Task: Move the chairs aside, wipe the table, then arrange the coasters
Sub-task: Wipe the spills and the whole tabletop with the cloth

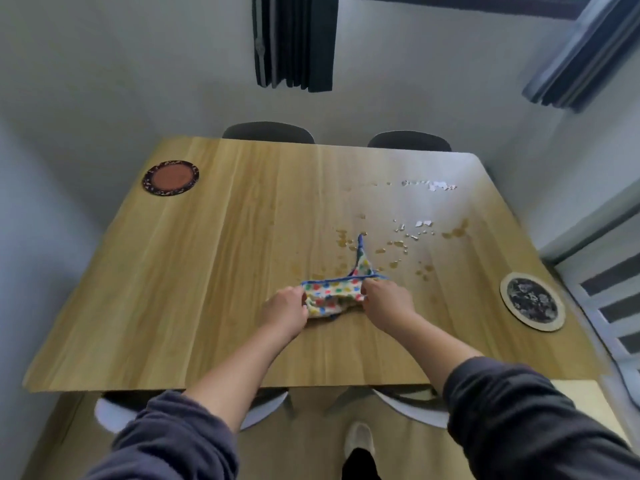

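Left hand (285,308) and right hand (386,301) pinch the cloth (334,295) in curled fingers (297,295); fold it flat, then sweep the spills (398,244) inward.

Dark pleated curtains (296,39) hang against pale walls (104,81) above a wooden floor (304,452).

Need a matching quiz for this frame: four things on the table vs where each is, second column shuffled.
1. cloth
2. red coaster
3. dark flowered coaster
4. spill

A. far left corner of the table
B. right edge, near side
C. gripped by left hand and right hand
D. right of centre, beyond the cloth

Pairs: 1-C, 2-A, 3-B, 4-D
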A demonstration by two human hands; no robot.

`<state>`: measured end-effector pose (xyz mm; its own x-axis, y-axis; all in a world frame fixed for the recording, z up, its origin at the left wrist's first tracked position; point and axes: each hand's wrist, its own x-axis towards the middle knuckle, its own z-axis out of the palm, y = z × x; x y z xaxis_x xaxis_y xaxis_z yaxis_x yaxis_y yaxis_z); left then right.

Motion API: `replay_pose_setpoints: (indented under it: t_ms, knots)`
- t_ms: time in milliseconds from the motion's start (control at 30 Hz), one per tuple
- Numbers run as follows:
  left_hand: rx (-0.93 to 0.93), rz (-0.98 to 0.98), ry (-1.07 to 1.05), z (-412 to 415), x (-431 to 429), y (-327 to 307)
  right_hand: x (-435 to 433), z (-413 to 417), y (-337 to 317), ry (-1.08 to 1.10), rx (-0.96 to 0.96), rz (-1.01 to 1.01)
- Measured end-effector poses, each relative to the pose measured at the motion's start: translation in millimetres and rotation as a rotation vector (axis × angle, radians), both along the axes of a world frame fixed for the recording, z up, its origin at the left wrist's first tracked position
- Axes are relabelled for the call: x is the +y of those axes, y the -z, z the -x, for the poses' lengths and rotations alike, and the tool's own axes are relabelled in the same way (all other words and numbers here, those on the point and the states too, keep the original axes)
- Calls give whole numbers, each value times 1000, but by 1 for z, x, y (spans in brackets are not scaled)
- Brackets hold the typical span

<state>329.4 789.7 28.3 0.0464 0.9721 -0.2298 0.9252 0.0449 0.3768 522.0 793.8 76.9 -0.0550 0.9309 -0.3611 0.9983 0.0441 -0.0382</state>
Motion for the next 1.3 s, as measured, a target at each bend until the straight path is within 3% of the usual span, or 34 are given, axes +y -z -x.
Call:
replay_pose_setpoints:
  t_ms: [367, 600, 667, 800, 900, 967, 1033, 1100, 1200, 1300]
  knots:
    - [371, 102, -70, -52, 82, 66, 111, -75, 86, -216, -36, 140]
    - [356, 76, -128, -57, 80, 70, 122, -89, 100, -231, 11, 121]
    - [242, 43, -172, -56, 78, 53, 120, -93, 90, -222, 127, 91]
    - [-316, -43, -371, -36, 69, -13, 119, -100, 37, 137, 761, 162]
    - [-701, -120, -471, -18, 70, -85, 132, -95, -39, 226, 1100, 97]
    - [-1089, -130, -464, 1, 72, -136, 140, -86, -96, 308, 1422, 80]
    - [-1483, -22, -347, 18, 71, -171, 140, -76, -131, 317, 1749, 312]
    - [-1670, 207, -226, 28, 61, -172, 128, -66, -130, 395, 1734, 503]
    - [-1657, 444, -233, 25, 30, -154, 93, -49, -103, 577, 1644, 632]
    - [-1607, 391, -370, 38, 21, -138, 72, -37, -91, 511, 1654, 742]
